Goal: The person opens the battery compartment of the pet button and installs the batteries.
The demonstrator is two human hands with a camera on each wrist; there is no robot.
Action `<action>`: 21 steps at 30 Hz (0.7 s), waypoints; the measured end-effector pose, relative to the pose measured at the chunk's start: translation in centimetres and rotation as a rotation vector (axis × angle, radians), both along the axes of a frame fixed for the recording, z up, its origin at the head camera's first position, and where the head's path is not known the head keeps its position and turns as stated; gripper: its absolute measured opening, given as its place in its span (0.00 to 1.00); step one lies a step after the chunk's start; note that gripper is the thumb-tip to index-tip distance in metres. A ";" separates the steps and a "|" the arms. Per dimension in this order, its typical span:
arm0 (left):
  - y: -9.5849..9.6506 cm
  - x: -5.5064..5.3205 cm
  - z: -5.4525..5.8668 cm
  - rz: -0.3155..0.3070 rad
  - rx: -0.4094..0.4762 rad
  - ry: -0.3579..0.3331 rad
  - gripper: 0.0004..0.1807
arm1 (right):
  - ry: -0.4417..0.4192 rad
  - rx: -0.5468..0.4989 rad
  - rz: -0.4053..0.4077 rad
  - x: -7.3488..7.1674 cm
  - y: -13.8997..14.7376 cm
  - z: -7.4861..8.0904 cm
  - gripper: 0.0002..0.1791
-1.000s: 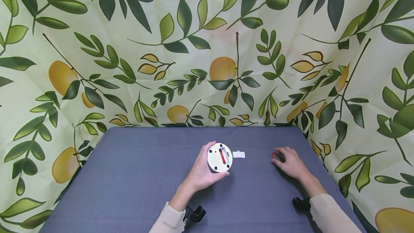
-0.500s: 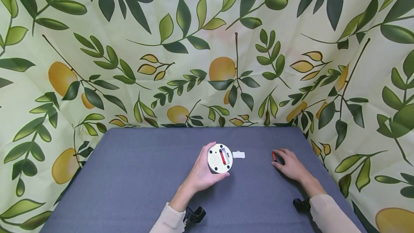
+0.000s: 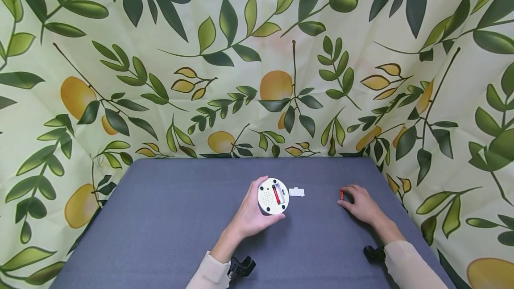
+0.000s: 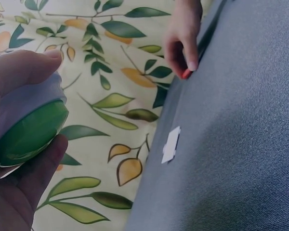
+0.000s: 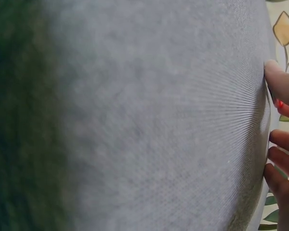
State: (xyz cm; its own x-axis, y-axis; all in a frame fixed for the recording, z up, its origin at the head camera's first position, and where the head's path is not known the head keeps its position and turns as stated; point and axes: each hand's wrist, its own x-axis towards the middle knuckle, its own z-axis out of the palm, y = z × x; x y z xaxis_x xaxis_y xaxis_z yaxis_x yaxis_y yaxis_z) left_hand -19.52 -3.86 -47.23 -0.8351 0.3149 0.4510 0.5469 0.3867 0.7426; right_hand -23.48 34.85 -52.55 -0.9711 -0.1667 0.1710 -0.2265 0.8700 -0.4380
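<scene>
My left hand (image 3: 250, 215) grips a round white device (image 3: 266, 200), its underside with small dark feet and a pattern of little holes facing the head camera. A green part (image 4: 36, 132) of it shows in the left wrist view. In the device's uncovered battery compartment lies one red battery (image 3: 276, 194), with a bare slot beside it. Off to the right, my right hand (image 3: 361, 204) pinches another red battery (image 3: 341, 195) between thumb and fingers, low over the table. Only a sliver of that battery (image 5: 279, 104) appears in the right wrist view.
A small white battery cover (image 3: 296, 192) lies on the grey-blue table (image 3: 172, 217), just right of the device. Leaf-and-fruit patterned cloth (image 3: 241, 101) hangs behind the table and along its sides. Dark wrist cameras (image 3: 242, 266) sit at both sleeves.
The red battery in my right hand has turned slightly and shifted a little to the right between the fingers. My left hand and the device stay where they were.
</scene>
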 end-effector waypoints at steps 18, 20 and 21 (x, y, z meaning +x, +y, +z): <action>0.0 0.0 0.0 0.003 -0.003 -0.006 0.57 | 0.047 -0.075 -0.002 0.5 -1.3 0.5 0.28; 0.0 0.1 0.0 0.003 -0.005 -0.004 0.57 | 0.045 -0.086 0.004 0.5 -1.7 0.6 0.29; 0.1 0.1 0.0 0.003 -0.006 -0.004 0.57 | 0.045 -0.093 0.006 0.6 -1.9 0.6 0.29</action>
